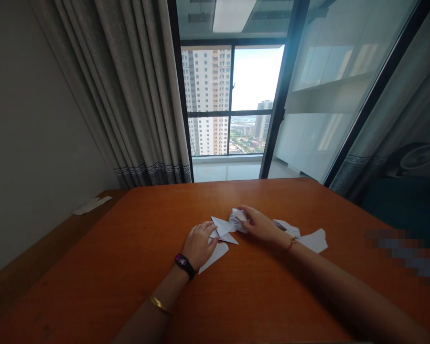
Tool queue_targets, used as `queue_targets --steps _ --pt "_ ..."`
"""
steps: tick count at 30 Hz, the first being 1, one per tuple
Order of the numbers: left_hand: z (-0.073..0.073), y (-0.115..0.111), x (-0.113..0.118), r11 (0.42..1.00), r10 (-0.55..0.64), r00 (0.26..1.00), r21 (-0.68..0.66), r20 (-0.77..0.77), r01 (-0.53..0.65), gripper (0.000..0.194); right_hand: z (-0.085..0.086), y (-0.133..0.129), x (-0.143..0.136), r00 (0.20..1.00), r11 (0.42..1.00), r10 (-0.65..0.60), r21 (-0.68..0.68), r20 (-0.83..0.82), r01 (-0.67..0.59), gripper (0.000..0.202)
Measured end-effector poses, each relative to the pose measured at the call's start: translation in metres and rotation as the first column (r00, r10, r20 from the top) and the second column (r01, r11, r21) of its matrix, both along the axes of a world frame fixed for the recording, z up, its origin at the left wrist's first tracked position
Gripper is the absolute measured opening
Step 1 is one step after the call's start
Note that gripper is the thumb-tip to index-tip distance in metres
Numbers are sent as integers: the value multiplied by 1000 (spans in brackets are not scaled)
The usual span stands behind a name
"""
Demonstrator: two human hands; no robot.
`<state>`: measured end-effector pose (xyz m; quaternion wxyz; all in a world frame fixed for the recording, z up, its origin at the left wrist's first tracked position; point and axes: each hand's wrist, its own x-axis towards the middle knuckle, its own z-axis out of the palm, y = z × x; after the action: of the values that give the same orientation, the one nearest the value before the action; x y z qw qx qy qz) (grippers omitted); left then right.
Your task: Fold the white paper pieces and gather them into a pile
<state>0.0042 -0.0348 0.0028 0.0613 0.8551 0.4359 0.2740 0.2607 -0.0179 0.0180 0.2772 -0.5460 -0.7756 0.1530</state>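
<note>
The orange-brown table (157, 210) fills most of what I see from my end, with a grey curtain (129, 86) hanging past its far left and a window (258, 81) behind it, looking onto tall buildings.

My two hands meet over the middle of the table. The right hand (260, 225) reaches in from the right, fingers and thumb curled around the wad (238, 220). The left hand (198, 244) lies palm down just to the left, fingers and thumb on the folded paper (222, 227); I can't tell whether they pinch it or only press.

The folded paper is white and crisp, straight-edged, with sharp points, one toward the far left and one toward the right. Whether it is one sheet or several, I can't make out. To the right of my forearm lies a sheet (315, 241), flat and white with an angular outline, partly covered by the arm. Under my left thumb lies a scrap (214, 257), smooth, tapering to a point at its near end. The wad, also white, is crumpled all over, shaded in its creases, and sits at the far right end of the folded paper.

A dark watch (184, 264) circles my left wrist.
</note>
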Motion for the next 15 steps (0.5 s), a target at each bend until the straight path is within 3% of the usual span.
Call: queue_targets --steps 2,4,7,9,11,13,15 --pt "-2 1 -1 1000 4 999 3 43 -4 39 3 -4 -9 965 995 92 -8 -245 -97 59" --pt "-4 2 -2 1000 1 997 -2 77 -1 48 7 -3 -2 949 999 26 -18 -313 -34 59" --pt "-6 3 -3 999 -22 997 -23 79 24 59 12 2 33 976 979 -206 -19 -72 205 55" --pt "-8 3 -2 998 -43 997 -38 63 45 64 14 4 64 909 921 -363 -68 204 384 59" --pt "-8 2 -1 997 -56 997 -50 49 59 64 13 2 94 827 834 -423 -198 372 515 66" --pt "-7 2 -1 996 -62 997 -57 39 64 61 11 0 116 846 758 -414 -387 337 525 71" --pt "-5 1 0 996 -59 998 -62 32 61 58 6 -1 128 889 722 -398 -520 225 456 69"
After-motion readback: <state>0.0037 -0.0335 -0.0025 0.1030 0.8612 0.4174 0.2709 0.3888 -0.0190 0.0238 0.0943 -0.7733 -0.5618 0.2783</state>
